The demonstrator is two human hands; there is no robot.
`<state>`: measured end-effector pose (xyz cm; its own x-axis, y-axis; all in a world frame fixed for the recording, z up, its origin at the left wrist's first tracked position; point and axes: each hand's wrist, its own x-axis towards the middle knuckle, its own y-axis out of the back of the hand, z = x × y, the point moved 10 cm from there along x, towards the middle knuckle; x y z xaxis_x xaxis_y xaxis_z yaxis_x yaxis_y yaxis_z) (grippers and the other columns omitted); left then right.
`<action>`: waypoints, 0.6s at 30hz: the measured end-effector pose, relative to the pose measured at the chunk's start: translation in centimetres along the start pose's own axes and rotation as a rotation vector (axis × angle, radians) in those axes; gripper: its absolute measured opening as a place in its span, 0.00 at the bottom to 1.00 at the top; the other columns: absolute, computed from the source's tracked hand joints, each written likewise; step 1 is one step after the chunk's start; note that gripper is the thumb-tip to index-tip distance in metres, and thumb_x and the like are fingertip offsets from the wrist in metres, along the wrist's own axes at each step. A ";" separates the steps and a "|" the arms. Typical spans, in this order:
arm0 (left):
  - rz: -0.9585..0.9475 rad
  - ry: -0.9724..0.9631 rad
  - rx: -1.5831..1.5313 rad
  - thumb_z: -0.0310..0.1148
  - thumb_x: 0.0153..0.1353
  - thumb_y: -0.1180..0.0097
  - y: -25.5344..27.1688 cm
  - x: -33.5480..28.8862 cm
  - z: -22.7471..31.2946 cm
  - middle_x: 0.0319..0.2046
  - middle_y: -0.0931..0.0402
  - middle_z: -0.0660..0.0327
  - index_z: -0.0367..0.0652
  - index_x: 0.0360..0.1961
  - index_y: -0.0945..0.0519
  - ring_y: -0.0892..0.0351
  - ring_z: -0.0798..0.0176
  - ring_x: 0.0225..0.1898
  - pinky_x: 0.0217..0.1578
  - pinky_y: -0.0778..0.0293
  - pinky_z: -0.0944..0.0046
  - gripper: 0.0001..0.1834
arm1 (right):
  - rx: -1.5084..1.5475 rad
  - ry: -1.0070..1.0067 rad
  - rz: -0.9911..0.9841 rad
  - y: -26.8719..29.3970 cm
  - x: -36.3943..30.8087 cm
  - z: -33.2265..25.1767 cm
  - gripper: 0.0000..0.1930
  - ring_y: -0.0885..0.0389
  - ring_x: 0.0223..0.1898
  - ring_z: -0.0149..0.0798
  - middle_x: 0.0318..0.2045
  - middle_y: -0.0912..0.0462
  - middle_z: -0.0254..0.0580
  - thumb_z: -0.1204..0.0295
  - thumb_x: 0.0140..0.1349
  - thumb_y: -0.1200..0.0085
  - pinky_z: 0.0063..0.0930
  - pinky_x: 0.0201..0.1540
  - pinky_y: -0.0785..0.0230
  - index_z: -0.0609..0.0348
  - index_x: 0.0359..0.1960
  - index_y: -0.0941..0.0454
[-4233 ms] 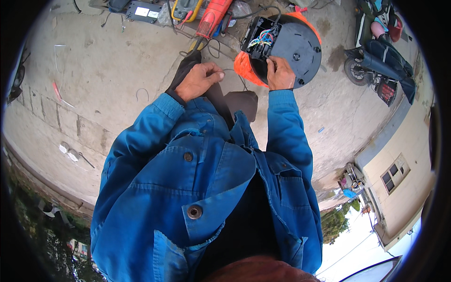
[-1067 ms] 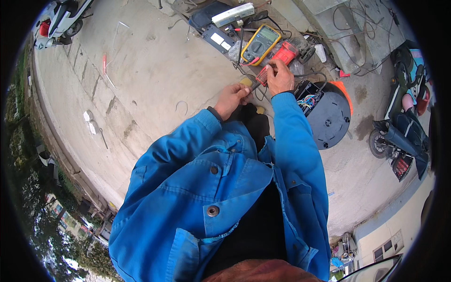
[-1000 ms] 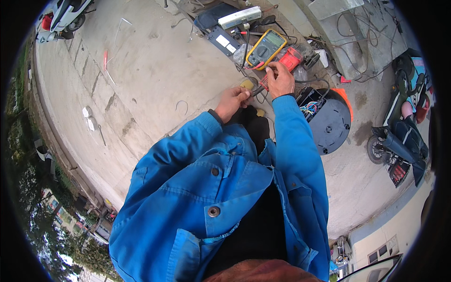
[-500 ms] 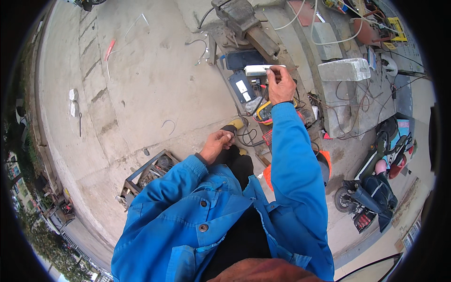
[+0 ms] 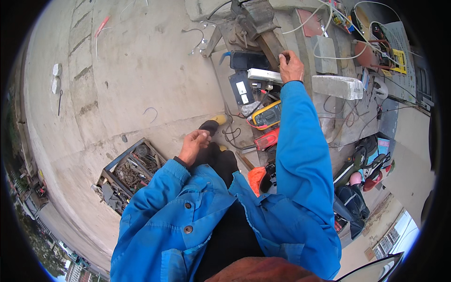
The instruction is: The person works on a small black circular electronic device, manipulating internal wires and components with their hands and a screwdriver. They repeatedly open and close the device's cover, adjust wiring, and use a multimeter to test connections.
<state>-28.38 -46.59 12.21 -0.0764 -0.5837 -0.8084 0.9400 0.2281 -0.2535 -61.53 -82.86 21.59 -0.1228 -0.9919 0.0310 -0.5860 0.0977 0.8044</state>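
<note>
My right hand [image 5: 291, 68] is over the bench at the right end of a white bar-shaped box [image 5: 264, 75]. Its thumb and fingers are pinched together, and whatever is in them is hidden or too small to name. My left hand [image 5: 193, 146] hangs in front of my knees, its fingers curled in a pinch; I cannot make out anything in it. Below the white box lie a yellow multimeter [image 5: 268, 115], a dark flat panel with white labels [image 5: 242, 89] and a red box [image 5: 267, 139]. A black tray-like case [image 5: 249, 60] lies just beyond.
A heavy metal vise [image 5: 256, 21] stands at the far end of the bench. Right of my hand are a pale stone block [image 5: 337, 86] and tangled wires [image 5: 350, 113]. A metal tray of small parts [image 5: 127, 171] sits on the ground at left. An orange bag [image 5: 256, 179] lies near my right sleeve.
My right hand has moved away from above the white box to its right end. My left hand stays pinched near my knees. The whole view has shifted somewhat.
</note>
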 end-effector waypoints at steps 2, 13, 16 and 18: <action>-0.010 -0.001 -0.001 0.36 0.76 0.44 -0.5 0.0 -0.1 0.39 0.15 0.63 0.39 0.51 0.18 0.21 0.71 0.38 0.43 0.23 0.70 0.12 | 0.080 -0.037 0.007 0.2 0.1 0.7 0.10 0.12 0.41 0.52 0.38 0.11 0.51 0.66 0.67 0.38 0.43 0.48 0.21 0.58 0.45 0.15; -0.017 0.016 0.020 0.36 0.76 0.44 -1.7 0.4 -0.4 0.40 0.16 0.63 0.39 0.51 0.17 0.22 0.71 0.38 0.44 0.24 0.69 0.12 | 0.570 -0.360 0.013 -1.3 -1.1 6.6 0.08 0.12 0.32 0.37 0.32 0.11 0.46 0.75 0.66 0.37 0.31 0.37 0.19 0.66 0.44 0.14; -0.019 0.024 0.033 0.36 0.76 0.44 -2.0 0.6 -0.6 0.40 0.16 0.63 0.39 0.51 0.17 0.22 0.71 0.38 0.44 0.24 0.69 0.12 | 0.793 -0.560 0.018 -2.8 -2.4 8.7 0.08 0.14 0.31 0.34 0.32 0.12 0.45 0.78 0.67 0.37 0.27 0.32 0.20 0.70 0.45 0.16; -0.034 0.010 0.031 0.36 0.76 0.44 -2.2 0.7 -0.5 0.40 0.16 0.63 0.39 0.51 0.17 0.22 0.71 0.39 0.43 0.24 0.69 0.12 | 0.941 -0.637 0.000 -3.7 -3.0 9.3 0.08 0.15 0.30 0.35 0.33 0.13 0.45 0.78 0.67 0.37 0.27 0.32 0.20 0.70 0.45 0.17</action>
<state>-30.67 -47.10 11.98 -0.1120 -0.5831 -0.8046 0.9467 0.1835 -0.2648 -66.43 -79.50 13.00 -0.3506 -0.7966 -0.4924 -0.9218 0.3863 0.0314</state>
